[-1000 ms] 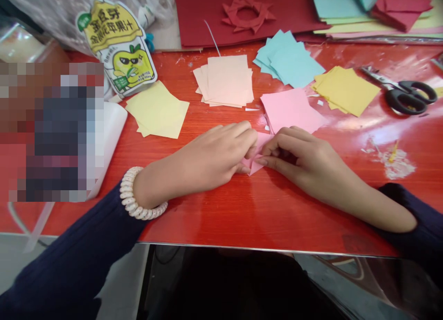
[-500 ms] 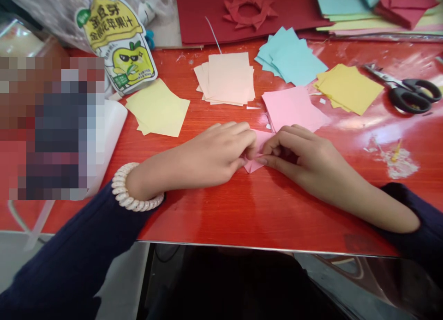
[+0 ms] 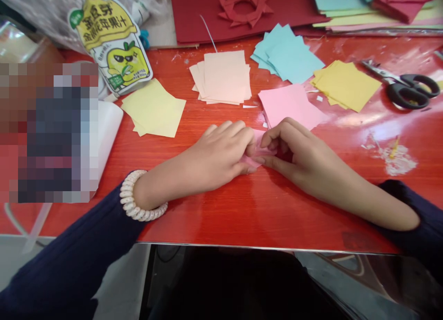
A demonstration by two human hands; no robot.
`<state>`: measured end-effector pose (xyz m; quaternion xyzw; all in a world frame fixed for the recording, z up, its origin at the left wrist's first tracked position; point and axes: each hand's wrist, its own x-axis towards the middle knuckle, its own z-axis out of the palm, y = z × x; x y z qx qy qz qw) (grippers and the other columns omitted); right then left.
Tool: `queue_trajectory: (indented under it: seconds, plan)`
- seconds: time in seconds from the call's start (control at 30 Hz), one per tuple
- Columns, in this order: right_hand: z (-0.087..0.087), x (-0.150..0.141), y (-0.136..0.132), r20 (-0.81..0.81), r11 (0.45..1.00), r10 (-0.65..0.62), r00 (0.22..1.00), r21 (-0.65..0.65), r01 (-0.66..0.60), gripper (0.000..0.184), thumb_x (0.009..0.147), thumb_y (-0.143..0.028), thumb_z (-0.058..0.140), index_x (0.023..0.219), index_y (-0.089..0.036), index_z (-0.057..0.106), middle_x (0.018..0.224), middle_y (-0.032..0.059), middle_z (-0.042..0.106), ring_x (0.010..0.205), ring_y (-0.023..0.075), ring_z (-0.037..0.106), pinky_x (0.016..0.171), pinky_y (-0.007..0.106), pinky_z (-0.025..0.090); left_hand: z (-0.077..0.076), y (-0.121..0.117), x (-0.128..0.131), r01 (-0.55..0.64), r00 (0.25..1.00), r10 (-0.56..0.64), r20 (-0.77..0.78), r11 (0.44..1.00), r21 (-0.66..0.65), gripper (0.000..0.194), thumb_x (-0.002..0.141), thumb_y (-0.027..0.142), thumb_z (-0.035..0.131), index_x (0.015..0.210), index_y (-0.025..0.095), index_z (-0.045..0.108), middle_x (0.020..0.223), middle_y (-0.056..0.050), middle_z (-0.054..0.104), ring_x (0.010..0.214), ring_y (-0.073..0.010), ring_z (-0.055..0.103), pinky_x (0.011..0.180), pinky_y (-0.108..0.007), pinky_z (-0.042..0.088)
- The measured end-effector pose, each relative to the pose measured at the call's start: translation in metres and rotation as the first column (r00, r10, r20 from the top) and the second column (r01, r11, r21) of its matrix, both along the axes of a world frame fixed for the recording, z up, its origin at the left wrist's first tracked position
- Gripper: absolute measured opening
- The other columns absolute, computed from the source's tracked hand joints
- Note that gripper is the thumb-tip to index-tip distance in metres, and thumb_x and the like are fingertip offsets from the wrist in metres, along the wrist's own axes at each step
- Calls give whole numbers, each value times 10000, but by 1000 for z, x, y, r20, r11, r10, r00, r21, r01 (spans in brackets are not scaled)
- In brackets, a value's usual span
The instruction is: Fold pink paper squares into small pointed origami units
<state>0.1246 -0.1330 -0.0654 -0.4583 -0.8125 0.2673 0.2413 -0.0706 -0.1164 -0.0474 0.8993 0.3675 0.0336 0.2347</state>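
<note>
A small piece of pink paper (image 3: 258, 137), partly folded, lies between my hands over the red table (image 3: 207, 214). From its left side my left hand (image 3: 224, 153) grips it, fingers curled and thumb along the lower edge. My right hand (image 3: 290, 147) pinches the paper's right side between thumb and bent fingers. Both hands cover much of the sheet, so its full shape is hidden. Just behind my right hand is a stack of pink paper squares (image 3: 289, 105).
Beyond my hands lie cream squares (image 3: 226, 77), blue squares (image 3: 292, 52), pale yellow squares (image 3: 157, 110) and yellow squares (image 3: 349, 84). Black-handled scissors (image 3: 408, 91) rest at right, near white scraps (image 3: 399, 158). A drink pouch (image 3: 126, 63) stands back left; a red folded ring (image 3: 244, 8) lies behind.
My left thumb has slid slightly right along the paper's lower edge, and the pointed lower fold is now less visible. My right fingers have shifted a little. The view has moved slightly.
</note>
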Motion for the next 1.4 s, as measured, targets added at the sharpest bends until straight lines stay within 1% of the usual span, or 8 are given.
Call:
queue_trajectory:
  seconds: [0.23,0.47,0.7,0.9,1.0,1.1,1.27,1.4]
  plan:
    - [3,5,3,-16,1000,-18,1000,-2,18,159,843,-149,512,799,-223,377,786,21,454,683,162,454,601,305,387,1,0,-1,7,1000,-6,30,1000,-22,119,881,261,530,881,189,436,986,-42,528,895,-211,491,780,-362,365]
    - [2,1,2,44,999,-3,999,37,2,294,781,-184,598,759,-230,309,761,9,421,659,159,411,583,306,356,1,1,-3,0,997,2,78,1000,-25,206,895,345,518,892,200,372,972,-34,512,864,-197,489,763,-348,366]
    - [0,12,7,65,1000,3,998,15,-4,259,808,-152,556,773,-228,310,792,19,463,691,162,448,622,311,394,6,5,-5,16,999,-13,38,996,-87,252,862,337,565,909,204,356,962,-25,500,820,-180,475,765,-355,379]
    - [3,15,3,124,992,47,991,110,-61,113,861,-177,508,843,-211,402,901,83,494,825,226,512,734,397,456,10,11,-11,77,994,-56,92,967,-244,230,860,355,549,949,209,395,1002,-13,513,888,-159,495,855,-346,365]
    - [6,15,1,204,962,30,979,259,-83,136,883,-221,525,1007,-191,476,1080,152,500,1034,305,505,869,485,436,6,11,-11,38,991,-6,132,969,-244,191,903,391,466,939,210,417,955,-5,529,805,-137,482,818,-330,360]
    - [9,14,0,239,916,114,964,351,-196,203,897,-164,509,1099,-186,514,1181,145,546,1135,290,514,966,477,416,5,11,-9,13,992,11,128,983,-182,213,891,401,493,907,198,429,921,-5,526,779,-139,455,815,-340,339]
    - [10,15,-2,262,873,242,934,362,-327,185,927,-162,477,1030,-124,626,1088,120,672,1044,243,624,951,412,478,11,16,-13,32,997,-21,76,988,-148,185,859,323,554,866,190,426,921,-11,497,845,-160,451,821,-335,341]
    - [13,19,-5,274,810,272,922,453,-373,165,906,-167,523,963,-114,669,957,114,718,904,242,678,821,396,539,12,20,-20,-8,999,10,52,999,-45,208,828,273,588,865,190,401,969,-30,479,903,-177,453,842,-338,356]
